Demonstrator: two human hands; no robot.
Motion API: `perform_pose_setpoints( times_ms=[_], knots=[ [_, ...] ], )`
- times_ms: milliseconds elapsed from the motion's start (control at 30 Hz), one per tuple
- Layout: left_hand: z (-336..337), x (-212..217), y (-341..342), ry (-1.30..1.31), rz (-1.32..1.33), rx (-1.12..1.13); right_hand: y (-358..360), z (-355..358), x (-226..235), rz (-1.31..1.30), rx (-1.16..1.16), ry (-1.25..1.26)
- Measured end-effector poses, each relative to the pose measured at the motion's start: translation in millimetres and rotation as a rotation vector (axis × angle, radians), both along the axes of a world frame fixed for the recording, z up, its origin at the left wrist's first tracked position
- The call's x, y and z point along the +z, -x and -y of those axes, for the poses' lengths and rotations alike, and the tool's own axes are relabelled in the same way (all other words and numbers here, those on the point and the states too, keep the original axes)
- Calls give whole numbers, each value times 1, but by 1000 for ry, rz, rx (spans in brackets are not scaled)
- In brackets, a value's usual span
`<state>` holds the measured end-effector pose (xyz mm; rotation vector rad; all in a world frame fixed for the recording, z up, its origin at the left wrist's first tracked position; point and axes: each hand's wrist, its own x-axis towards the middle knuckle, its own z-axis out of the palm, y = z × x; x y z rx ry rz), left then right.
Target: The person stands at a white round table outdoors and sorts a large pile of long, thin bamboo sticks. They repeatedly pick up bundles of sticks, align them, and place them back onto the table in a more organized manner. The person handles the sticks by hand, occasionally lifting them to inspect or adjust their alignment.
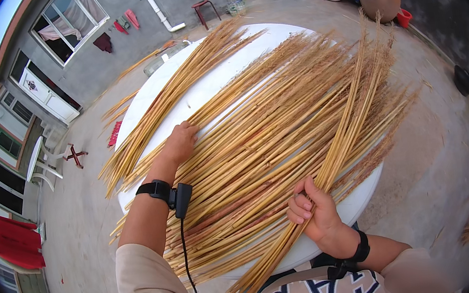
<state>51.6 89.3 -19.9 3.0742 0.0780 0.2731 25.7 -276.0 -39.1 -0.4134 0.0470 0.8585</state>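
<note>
Stalks (241, 151) smooth, straw-like; plumes (309, 67) rough, feathery. Tabletop (198, 92) smooth. Sleeve (152, 285) matt cloth.

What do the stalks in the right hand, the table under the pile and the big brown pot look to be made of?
Stalks: dried plant stems, straw-yellow and smooth-looking, with feathery brown heads.
Table: possibly plastic, from its plain, even white top; painted wood can't be ruled out.
Pot: probably fired clay, given the rounded brown body and thick rim; glaze is unclear.
</note>
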Motion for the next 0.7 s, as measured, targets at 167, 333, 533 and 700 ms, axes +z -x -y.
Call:
perform_pose_setpoints(
  times_ms=[167, 333, 533, 700],
  knots=[
    [5, 3, -4, 141, 45, 107, 0, 2, -1, 4, 0, -8],
    [-1, 6, -21, 47, 89, 196, -1, 2, -2, 5, 4, 8],
    [2, 1, -37, -59, 12, 269, -1, 0, -3, -11, 4, 18],
    [4, 5, -43, -63, 83, 281, 1, 0, 2, -11, -3, 58]
  ],
)
